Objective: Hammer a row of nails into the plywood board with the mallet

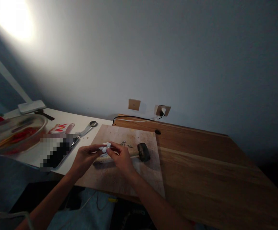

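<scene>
**A:** What do we hold above the pale board (129, 179)?

**B:** A small white crumpled piece (104, 148), over the board's near-left part. We cannot tell its material.

**A:** How do our hands stand?

**B:** The left hand (84, 158), at the board's left edge, pinches the piece between thumb and forefinger. The right hand (121, 156), above the board's middle, pinches it from the other side, fingers curled.

**A:** What lies on the board?

**B:** A mallet (143, 151), its black head toward the board's right edge and its handle running under our hands. A few small screws (123, 143) lie just past the hands, toward the board's far edge.

**A:** And off the board?

**B:** To its left we see a white desk (67, 116) bearing a glass bowl (40, 126). Beneath it and to its right is a brown wooden table (213, 166). Beyond its far edge is a wall socket (162, 110).
</scene>
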Available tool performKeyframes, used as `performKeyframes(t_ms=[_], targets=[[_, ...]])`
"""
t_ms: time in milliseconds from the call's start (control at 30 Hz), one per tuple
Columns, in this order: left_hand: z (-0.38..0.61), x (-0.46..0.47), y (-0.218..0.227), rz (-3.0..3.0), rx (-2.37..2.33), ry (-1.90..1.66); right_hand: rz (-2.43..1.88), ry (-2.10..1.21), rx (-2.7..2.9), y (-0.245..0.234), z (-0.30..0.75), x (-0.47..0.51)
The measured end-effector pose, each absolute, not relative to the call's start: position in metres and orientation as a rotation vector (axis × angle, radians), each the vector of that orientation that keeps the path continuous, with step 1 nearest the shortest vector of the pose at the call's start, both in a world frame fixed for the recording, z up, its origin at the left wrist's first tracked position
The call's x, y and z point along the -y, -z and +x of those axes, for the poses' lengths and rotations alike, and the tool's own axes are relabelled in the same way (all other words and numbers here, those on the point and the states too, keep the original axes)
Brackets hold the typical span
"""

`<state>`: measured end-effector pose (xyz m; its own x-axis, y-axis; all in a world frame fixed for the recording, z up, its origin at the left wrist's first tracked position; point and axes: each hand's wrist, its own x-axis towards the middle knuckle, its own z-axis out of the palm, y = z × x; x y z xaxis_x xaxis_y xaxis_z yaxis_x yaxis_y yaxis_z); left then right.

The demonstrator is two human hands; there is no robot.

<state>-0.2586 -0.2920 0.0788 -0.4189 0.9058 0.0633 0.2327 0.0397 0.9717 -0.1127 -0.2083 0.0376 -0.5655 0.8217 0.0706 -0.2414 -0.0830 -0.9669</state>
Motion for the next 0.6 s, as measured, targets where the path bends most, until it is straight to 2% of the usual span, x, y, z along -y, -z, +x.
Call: performKeyframes(t_ms=[133, 367, 600], targets=[[-0.257, 0.292, -0.078, 1.001, -1.733, -1.482, -0.673, -1.790, 1.392, -0.032, -0.121, 0.206], [-0.258, 0.297, -0.071, 1.060, -1.635, -1.395, -0.756, -1.794, 1.314, -0.022, -0.126, 0.201], [-0.268, 0.295, -0.076, 1.030, -1.617, -1.352, -0.744, -1.801, 1.360, -0.035, -0.126, 0.200]])
